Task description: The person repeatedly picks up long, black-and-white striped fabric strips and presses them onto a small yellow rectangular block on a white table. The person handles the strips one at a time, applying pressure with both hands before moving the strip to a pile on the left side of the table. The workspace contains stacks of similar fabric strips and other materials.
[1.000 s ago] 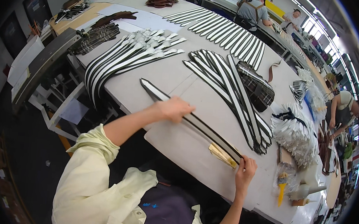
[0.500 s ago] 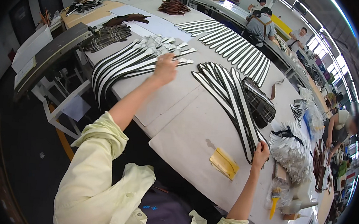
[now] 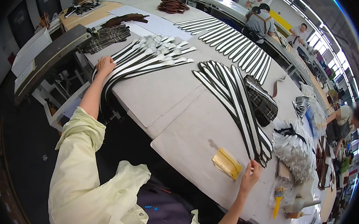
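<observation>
Left hand (image 3: 105,66) at left of frame, on the outer edge of the left strip bundle (image 3: 150,59), black-and-white, upper left of centre; can't tell if fingers are clamped on a strip. Right hand (image 3: 251,175), lower right, fingers curled, right by the lower tips of the crossed strip pile (image 3: 235,101), right of centre; grip unclear. Yellow packet (image 3: 227,163) just left of it on worktop (image 3: 179,116).

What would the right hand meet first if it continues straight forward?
Probably the crossed black-and-white strips: their near ends lie just beyond the right hand, though touching is unclear.
</observation>
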`<state>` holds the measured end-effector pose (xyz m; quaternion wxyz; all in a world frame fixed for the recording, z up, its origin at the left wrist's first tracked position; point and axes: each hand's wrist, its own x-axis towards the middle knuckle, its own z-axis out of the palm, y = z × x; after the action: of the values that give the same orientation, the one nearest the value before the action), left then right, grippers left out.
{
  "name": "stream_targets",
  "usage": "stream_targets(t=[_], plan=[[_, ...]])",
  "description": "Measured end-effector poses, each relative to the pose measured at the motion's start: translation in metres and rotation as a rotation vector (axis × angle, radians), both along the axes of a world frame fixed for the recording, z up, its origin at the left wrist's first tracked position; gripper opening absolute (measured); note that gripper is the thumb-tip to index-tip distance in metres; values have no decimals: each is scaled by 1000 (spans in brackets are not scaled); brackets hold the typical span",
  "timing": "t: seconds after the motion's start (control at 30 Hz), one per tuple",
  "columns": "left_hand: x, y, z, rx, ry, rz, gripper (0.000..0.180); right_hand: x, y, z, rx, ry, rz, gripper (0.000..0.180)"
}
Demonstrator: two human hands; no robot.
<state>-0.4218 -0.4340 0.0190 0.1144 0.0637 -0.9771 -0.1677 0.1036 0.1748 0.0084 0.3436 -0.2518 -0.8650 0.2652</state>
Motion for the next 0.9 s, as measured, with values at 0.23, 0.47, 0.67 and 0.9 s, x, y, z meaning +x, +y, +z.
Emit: stream_targets(t=[0.23,0.47,0.67,0.9], plan=[[-6,3,15,-61,-122,-62,52,19,-18,4,45,-17,59,15],[19,22,12,-96,239,-171,48,24,-44,5,-11,-71,45,15],[60,18,-1,8,592,-237,23,18,-56,1,36,-56,72,14],[237,77,32,405,530,-505,14,6,-100,12,-148,-19,225,14]])
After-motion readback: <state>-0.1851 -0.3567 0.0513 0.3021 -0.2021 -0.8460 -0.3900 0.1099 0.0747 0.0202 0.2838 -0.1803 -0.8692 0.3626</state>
